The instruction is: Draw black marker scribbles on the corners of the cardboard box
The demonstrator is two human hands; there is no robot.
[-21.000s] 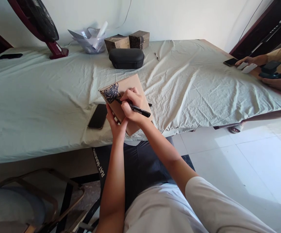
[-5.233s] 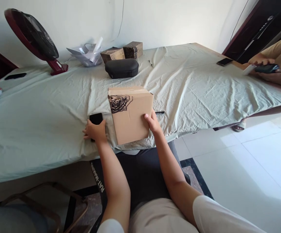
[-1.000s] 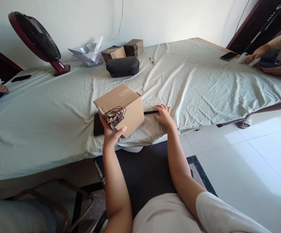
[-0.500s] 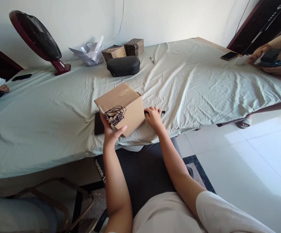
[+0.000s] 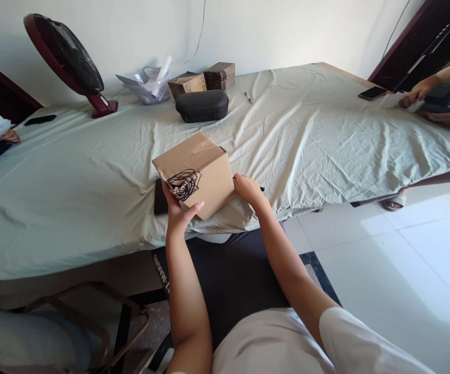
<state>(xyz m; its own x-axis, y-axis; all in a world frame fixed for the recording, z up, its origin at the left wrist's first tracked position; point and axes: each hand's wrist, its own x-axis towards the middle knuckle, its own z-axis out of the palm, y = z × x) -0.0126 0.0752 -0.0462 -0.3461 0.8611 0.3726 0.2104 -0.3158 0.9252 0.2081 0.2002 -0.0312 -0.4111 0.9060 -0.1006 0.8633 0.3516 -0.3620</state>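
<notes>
My left hand [image 5: 178, 213] grips the lower left edge of a cardboard box [image 5: 217, 179], with its thumb on the front face. The box sits tilted on the cloth. Tangled dark cord [image 5: 185, 184] shows at its left corner, seemingly through an opening. My right hand [image 5: 248, 188] is closed by the right side of the box, around a thin black pen-like stick [image 5: 262, 189]; just the stick's end shows past the hand. Partly covered by the box, a flat black object [image 5: 160, 198] lies at its left.
A black zip case [image 5: 202, 106], two patterned boxes [image 5: 219, 76], a clear plastic basket [image 5: 149, 91] and a fan [image 5: 102, 105] stand at the back. A small pen-like item [image 5: 248, 97] lies behind. At right, another person's hands [image 5: 423, 93] hold a dark device near a phone [image 5: 372, 93].
My right hand has moved from lying over the black stick to a closed grip, its fingers curled near the box. My left hand still holds the box. The view shifts slightly.
</notes>
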